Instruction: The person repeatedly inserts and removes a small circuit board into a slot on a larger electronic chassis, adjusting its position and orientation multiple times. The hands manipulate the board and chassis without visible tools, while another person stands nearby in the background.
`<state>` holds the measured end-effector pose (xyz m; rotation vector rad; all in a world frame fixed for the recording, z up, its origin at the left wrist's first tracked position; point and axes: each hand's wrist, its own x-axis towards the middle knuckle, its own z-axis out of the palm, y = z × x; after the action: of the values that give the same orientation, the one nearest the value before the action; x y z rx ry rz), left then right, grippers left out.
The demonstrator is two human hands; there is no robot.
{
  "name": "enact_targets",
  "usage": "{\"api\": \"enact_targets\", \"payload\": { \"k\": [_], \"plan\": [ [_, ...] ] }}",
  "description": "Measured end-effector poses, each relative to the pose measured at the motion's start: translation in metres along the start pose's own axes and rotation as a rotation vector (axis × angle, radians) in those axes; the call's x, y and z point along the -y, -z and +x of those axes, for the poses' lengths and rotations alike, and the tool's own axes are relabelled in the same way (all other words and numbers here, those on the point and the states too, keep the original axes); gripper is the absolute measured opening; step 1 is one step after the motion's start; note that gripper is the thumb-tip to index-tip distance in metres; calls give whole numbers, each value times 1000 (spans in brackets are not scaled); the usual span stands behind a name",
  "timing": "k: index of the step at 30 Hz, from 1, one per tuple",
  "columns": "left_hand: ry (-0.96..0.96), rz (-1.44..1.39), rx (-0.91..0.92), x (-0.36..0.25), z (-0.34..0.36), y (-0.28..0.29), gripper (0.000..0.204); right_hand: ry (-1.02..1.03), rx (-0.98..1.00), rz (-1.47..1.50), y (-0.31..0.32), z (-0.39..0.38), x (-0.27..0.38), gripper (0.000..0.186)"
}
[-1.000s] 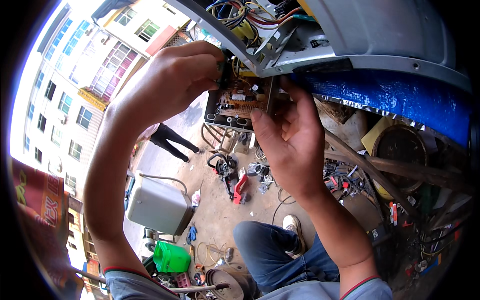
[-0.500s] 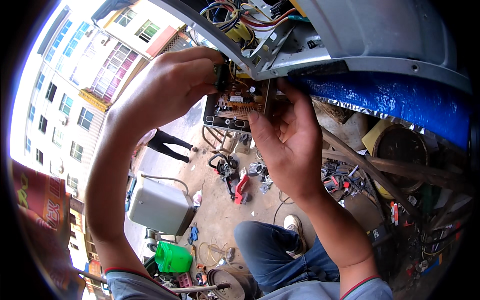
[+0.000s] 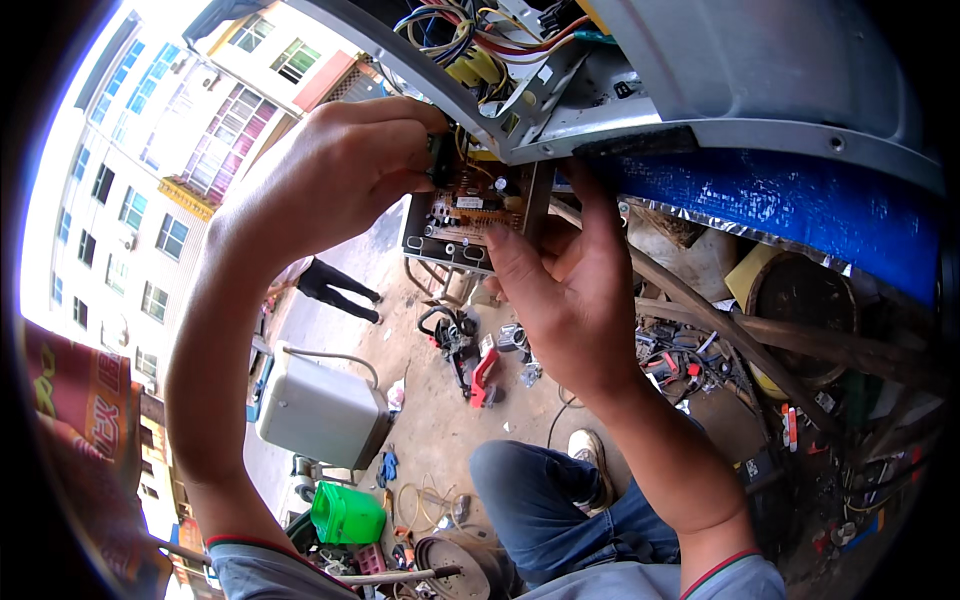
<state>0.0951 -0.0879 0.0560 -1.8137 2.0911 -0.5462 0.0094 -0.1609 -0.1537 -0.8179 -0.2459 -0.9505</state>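
While the circuit board (image 3: 468, 206) is just below the metal cabinet (image 3: 770, 70), the right hand (image 3: 575, 308) grasps its right side; the left hand (image 3: 362, 165) is at its upper left, pinching what I cannot tell.

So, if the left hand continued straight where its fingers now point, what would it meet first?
Probably the dark part at the left edge of the circuit board. The left hand seems to touch that part with its fingertips, though depth is unclear in this single view.
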Motion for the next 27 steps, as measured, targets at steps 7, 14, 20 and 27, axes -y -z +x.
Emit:
{"api": "enact_targets", "payload": {
  "k": [7, 14, 20, 27],
  "plan": [
    [-15, -2, 12, 1, 5, -3, 14, -18, -14, -2, 2, 0, -2, 68],
    [32, 32, 65, -5, 9, 1, 13, -2, 1, 16, 1, -1, -2, 69],
    [64, 40, 67, -8, 13, 1, 15, 11, -2, 30, 3, 0, -2, 67],
    [74, -8, 40, -4, 5, 0, 19, -11, 4, -13, 5, 1, 0, 65]
  ]
}}
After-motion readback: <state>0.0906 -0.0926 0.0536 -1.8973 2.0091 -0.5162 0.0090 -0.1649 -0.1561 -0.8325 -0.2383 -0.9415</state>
